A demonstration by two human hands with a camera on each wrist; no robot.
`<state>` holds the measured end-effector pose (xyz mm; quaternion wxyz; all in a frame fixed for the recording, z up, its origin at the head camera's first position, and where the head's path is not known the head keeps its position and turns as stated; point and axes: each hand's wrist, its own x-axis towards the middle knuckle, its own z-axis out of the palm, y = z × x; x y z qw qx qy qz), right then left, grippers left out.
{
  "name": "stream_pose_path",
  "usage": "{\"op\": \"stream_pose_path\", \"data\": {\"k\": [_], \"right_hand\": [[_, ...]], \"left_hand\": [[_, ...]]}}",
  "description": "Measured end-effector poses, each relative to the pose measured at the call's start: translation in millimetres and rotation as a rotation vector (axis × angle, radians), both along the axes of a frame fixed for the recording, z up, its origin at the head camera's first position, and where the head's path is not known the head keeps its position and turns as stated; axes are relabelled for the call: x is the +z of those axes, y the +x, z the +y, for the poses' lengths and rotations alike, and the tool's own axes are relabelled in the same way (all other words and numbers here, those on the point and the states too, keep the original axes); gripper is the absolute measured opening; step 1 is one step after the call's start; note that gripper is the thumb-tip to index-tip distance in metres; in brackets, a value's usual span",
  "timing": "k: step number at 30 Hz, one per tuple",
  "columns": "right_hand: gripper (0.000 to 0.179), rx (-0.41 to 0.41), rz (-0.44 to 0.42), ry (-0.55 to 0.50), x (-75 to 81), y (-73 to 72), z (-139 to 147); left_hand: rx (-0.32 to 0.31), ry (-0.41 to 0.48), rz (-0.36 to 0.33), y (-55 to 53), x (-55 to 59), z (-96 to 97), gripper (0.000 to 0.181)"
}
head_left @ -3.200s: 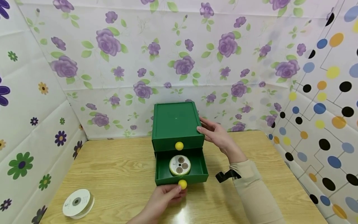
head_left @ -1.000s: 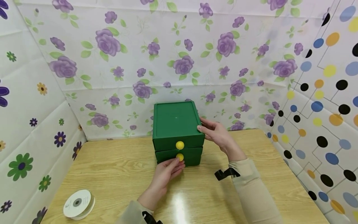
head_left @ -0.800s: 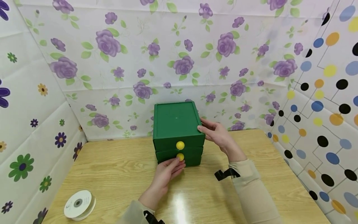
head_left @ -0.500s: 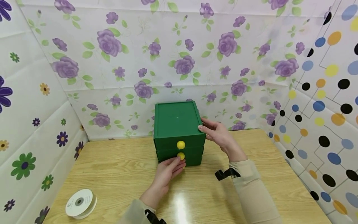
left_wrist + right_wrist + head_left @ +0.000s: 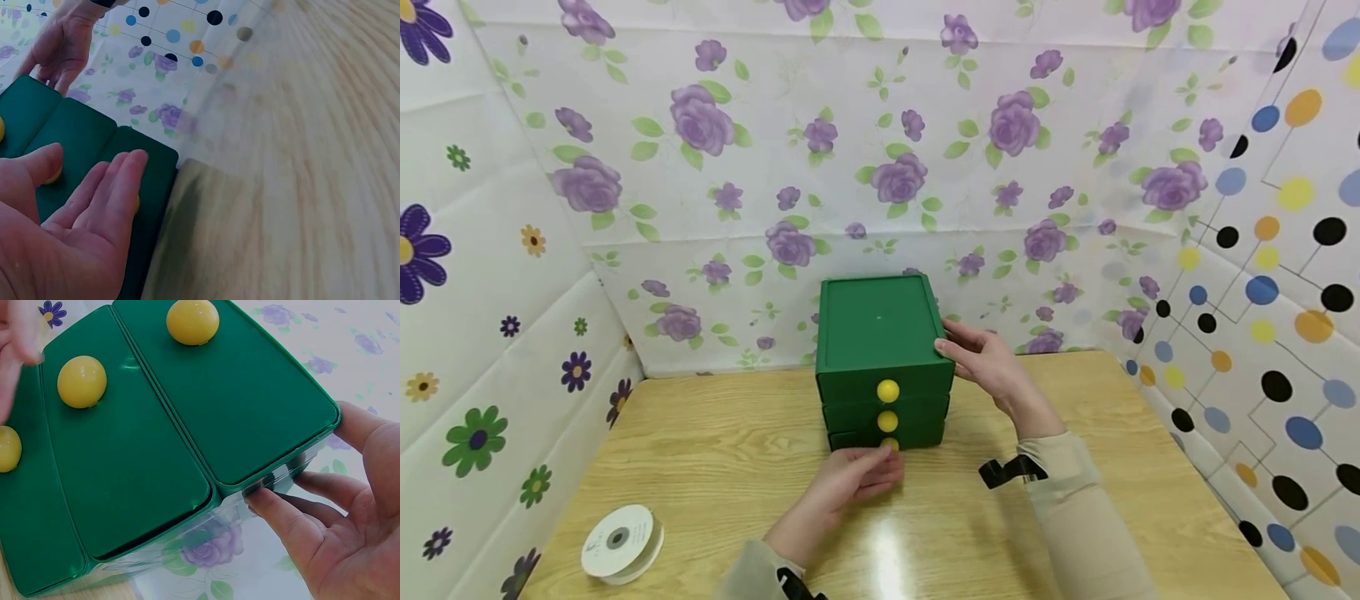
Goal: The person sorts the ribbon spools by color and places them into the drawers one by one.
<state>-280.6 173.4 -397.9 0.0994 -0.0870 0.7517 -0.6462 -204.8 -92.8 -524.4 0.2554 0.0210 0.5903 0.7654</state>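
Observation:
A green three-drawer cabinet [image 5: 880,325] with yellow knobs stands at the table's middle, all its drawers pushed in. At its bottom knob [image 5: 890,444] is my left hand [image 5: 850,482], palm up. In the left wrist view the fingers [image 5: 119,194] are nearly straight, thumb spread away, with the bottom knob mostly hidden behind them. My right hand [image 5: 988,367] holds the cabinet's right side near the top front corner. The right wrist view shows its thumb [image 5: 356,425] at the top edge and its fingertips [image 5: 262,499] against the clear side wall.
A white ribbon spool [image 5: 617,543] lies at the table's front left. Floral cloth [image 5: 760,125] rises close behind the cabinet, and patterned cloths flank the wooden table [image 5: 722,450] left and right.
The middle drawer, earlier pulled out with a round spool inside, has been pushed in. My left hand has let go of the middle knob and dropped to the bottom one. My right hand stays put.

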Motion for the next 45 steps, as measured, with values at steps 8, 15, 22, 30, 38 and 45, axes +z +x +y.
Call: {"op": "stream_pose_path", "data": {"k": [8, 15, 22, 30, 38, 45], "right_hand": [[0.073, -0.005, 0.002, -0.004, -1.8, 1.4, 2], [0.073, -0.003, 0.006, -0.006, -1.8, 0.5, 0], [0.073, -0.005, 0.008, -0.018, -2.5, -0.9, 0], [0.073, -0.007, 0.007, -0.011, -2.4, -0.8, 0], [0.073, -0.007, 0.006, -0.017, -2.8, -1.1, 0], [0.073, -0.010, 0.006, -0.017, -2.1, -0.5, 0]], "left_hand": [[-0.075, -0.009, -0.091, 2.5, -10.0, -7.9, 0.058], [0.013, 0.082, -0.151, -0.4, -13.3, -0.9, 0.058], [0.052, 0.137, -0.164, -5.2, -17.9, 7.4, 0.060], [0.092, 0.134, -0.163, -7.3, -16.5, 13.8, 0.054], [0.098, 0.106, -0.150, -9.4, -17.4, 15.1, 0.053], [0.098, 0.098, -0.132, -11.3, -20.1, 15.1, 0.048]]}}
